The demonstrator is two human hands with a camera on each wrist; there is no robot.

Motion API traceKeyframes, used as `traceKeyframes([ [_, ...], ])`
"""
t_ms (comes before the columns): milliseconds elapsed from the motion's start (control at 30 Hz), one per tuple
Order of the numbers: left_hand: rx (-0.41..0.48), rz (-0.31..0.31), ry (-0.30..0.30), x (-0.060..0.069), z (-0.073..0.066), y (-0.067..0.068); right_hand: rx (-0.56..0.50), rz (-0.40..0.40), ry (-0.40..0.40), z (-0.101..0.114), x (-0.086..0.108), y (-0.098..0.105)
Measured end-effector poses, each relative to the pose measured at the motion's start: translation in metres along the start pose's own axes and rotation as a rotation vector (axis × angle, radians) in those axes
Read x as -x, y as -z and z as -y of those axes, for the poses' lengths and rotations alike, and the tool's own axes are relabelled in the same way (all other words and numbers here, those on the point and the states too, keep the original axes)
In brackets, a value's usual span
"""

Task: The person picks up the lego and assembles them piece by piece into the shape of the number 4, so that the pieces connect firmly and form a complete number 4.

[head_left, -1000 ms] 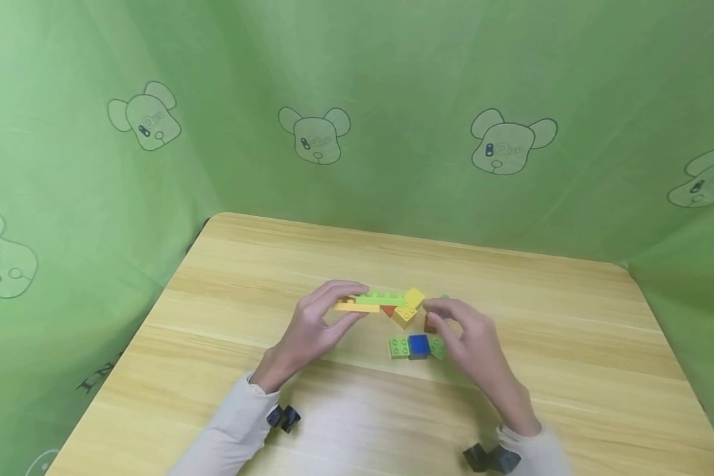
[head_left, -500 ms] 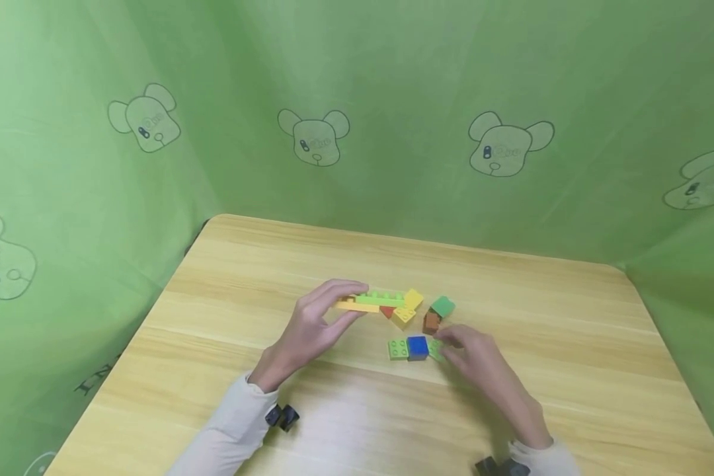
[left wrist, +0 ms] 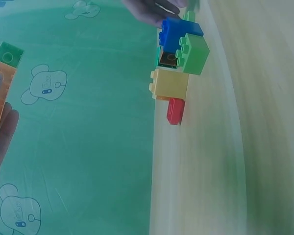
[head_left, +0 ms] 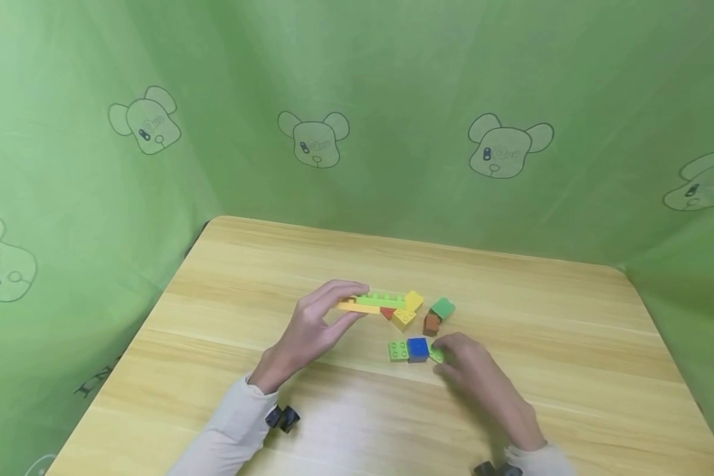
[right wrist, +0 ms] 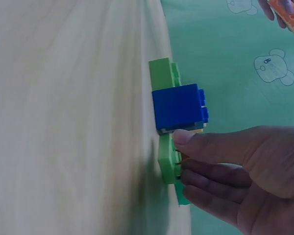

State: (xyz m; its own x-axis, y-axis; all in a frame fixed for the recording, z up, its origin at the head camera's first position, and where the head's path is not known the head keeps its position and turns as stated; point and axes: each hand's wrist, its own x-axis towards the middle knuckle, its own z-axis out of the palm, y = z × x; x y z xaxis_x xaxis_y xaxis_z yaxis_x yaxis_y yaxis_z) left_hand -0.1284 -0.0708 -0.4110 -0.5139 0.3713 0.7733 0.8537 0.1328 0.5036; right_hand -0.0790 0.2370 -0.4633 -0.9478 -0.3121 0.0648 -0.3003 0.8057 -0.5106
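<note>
My left hand point(head_left: 312, 324) grips an orange plate point(head_left: 359, 307) joined to a light green studded plate point(head_left: 381, 299), held above the table. The left wrist view shows the orange plate point(left wrist: 0, 93) between thumb and fingers. Low at the right, my right hand point(head_left: 476, 370) has thumb and fingertips spread around a light green brick point(head_left: 436, 355) beside a blue brick point(head_left: 418, 350). In the right wrist view, the thumb is by the corner where the blue brick point(right wrist: 179, 106) meets that green brick point(right wrist: 166, 159); firm contact cannot be told.
Another light green brick point(head_left: 398, 350) stands left of the blue one. Behind them are yellow bricks point(head_left: 404, 319), a red piece point(head_left: 387, 312), a brown brick point(head_left: 431, 324) and a dark green brick point(head_left: 443, 309). A green curtain point(head_left: 393, 185) surrounds the wooden table point(head_left: 244, 264).
My right hand has moved from beside the brown brick toward the front, to the right light green brick, uncovering the dark green and brown bricks. My left hand has stayed nearly still.
</note>
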Motion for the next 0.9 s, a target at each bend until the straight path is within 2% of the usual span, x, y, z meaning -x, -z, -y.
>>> traceKeyframes([
  [433,-0.008,-0.002,-0.007,0.001,0.001,0.000,0.048,-0.040,0.026,-0.004,-0.004,-0.011],
  [900,-0.012,0.003,-0.012,0.001,0.001,-0.002,0.029,0.002,-0.046,-0.006,-0.005,-0.012],
])
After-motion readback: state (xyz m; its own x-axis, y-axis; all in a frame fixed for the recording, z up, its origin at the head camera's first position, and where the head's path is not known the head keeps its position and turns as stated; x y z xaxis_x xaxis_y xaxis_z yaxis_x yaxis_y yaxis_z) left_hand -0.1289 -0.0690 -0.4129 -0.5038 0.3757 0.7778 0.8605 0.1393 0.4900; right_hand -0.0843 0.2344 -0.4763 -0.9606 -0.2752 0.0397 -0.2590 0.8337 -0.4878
